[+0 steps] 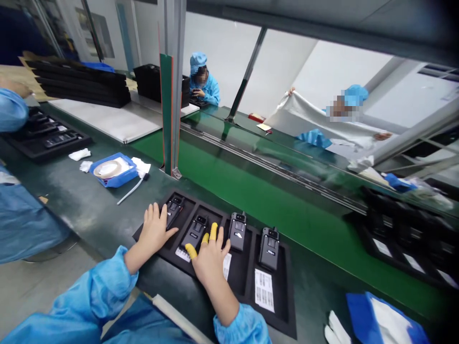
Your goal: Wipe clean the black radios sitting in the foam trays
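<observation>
Two hands, left [156, 234] and right [211, 260], rest on a black compartmented tray [287, 306].

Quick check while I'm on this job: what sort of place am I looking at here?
Probably an electronics assembly line in a clean factory. A co-worker wears a blue hood and gown, a green conveyor belt runs alongside, and a black tray holds radio-like handsets beneath the right hand, which wears yellow finger cots.

The devices [237, 231] are matt black plastic, set in a matt black foam tray [281, 286] with paper labels [264, 290]; the green belt [304, 239] looks glossy, the sleeve [244, 327] smooth cloth.
</observation>
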### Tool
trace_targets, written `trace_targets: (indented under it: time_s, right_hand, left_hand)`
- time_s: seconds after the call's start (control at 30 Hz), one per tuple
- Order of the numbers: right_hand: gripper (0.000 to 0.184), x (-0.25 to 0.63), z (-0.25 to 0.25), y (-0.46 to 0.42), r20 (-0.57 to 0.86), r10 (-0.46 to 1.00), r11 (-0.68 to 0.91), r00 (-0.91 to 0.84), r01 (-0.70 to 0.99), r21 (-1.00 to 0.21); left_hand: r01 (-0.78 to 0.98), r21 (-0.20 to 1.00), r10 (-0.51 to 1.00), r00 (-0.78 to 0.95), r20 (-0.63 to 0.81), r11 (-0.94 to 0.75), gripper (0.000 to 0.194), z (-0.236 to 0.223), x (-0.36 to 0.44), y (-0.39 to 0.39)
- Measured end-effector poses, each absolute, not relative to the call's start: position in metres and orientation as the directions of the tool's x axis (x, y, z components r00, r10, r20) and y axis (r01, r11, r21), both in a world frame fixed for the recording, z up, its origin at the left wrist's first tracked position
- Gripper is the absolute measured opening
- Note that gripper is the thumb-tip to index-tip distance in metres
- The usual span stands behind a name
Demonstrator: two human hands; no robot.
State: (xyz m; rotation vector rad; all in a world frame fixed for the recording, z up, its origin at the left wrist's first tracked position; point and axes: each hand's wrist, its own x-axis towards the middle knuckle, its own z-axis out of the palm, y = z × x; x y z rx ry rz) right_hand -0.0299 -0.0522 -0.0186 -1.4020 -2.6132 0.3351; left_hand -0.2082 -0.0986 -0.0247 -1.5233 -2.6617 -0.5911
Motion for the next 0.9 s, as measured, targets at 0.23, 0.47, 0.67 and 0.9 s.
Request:
trace_targets:
  time_s: [0.23, 0.47, 0.67, 0.9]
  right_hand:
    - [0.061, -0.040, -0.039, -0.057, 0.317, 0.852, 0.521, -0.418, 0.744, -0.418]
    - [0.077, -0.068, -0.059, -0.059, 0.227, 0.922, 0.354, -0.313, 0.445, -0.823]
    - [0.065, -0.071, -0.062, -0.053, 0.189, 0.949, 0.278, -0.253, 0.387, -0.879]
    - [0.064, -0.045, -0.026, -0.062, 0.354, 0.910, 0.412, -0.217, 0.359, -0.838]
  left_hand:
    - [0.888, 0.219, 0.869, -0.448, 0.212, 0.404, 0.060, -0.028, -0.214, -0.095]
    - [0.886, 0.325, 0.892, -0.406, 0.200, 0.331, 0.062, -0.019, -0.203, -0.086]
    - [0.779, 0.555, 0.890, -0.434, 0.138, 0.293, 0.076, -0.016, -0.203, -0.079]
    - [0.421, 0.876, 0.857, -0.514, 0.018, 0.235, 0.078, 0.006, -0.219, -0.087]
